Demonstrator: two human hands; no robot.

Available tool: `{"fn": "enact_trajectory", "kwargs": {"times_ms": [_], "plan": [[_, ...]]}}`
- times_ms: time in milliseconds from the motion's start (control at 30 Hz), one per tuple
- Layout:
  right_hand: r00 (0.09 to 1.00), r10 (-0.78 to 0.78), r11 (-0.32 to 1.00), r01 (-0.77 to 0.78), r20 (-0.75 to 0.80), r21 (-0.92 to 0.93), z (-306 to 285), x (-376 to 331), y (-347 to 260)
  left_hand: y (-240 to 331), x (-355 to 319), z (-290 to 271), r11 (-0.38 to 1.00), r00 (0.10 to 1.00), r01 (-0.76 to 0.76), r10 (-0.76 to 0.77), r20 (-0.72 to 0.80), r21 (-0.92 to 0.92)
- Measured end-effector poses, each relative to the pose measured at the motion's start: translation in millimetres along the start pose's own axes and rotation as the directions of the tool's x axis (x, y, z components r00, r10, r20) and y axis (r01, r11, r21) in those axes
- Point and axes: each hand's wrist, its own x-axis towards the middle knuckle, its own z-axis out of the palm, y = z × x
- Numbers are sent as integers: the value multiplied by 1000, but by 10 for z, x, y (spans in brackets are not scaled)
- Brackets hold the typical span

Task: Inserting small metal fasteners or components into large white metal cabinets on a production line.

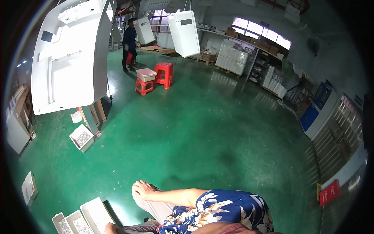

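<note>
Left hand (143, 190) resting curled on the knee, empty; right hand (111, 228) barely visible at the lower edge beside the white trays (83, 218) of small parts, grip impossible to tell. Could probably tip a tray with a careless reach, scattering parts over the green floor (202, 132).

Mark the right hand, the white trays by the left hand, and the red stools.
right hand (143, 190), head view, back of hand
white trays (92, 212), head view, tray floor
red stools (164, 74), head view, taller stool's side

Glossy green floor (202, 132); smooth white plastic panel (70, 58).
</note>
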Motion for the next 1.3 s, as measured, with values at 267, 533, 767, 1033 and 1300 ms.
{"fn": "enact_trajectory", "kwargs": {"times_ms": [267, 533, 767, 1033, 1300], "plan": [[1000, -27, 998, 28, -16, 63, 21, 27, 16, 183, -296, -138, 998, 999, 35, -37, 34, 60], [997, 4, 998, 1, -78, 61, 33, 3, 44, 465, -441, -269, 994, 997, 40, -47, 58, 106], [999, -16, 999, 18, -41, 39, 75, 20, -5, 472, -553, -301, 990, 993, 114, -114, -4, 81], [998, -55, 991, 57, 19, -119, 17, 30, -99, 212, -265, -48, 999, 965, 30, -37, -258, -30], [985, -101, 994, 105, -140, 15, 179, -7, -88, 561, -675, -96, 953, 982, 177, -157, -101, 245]]}}
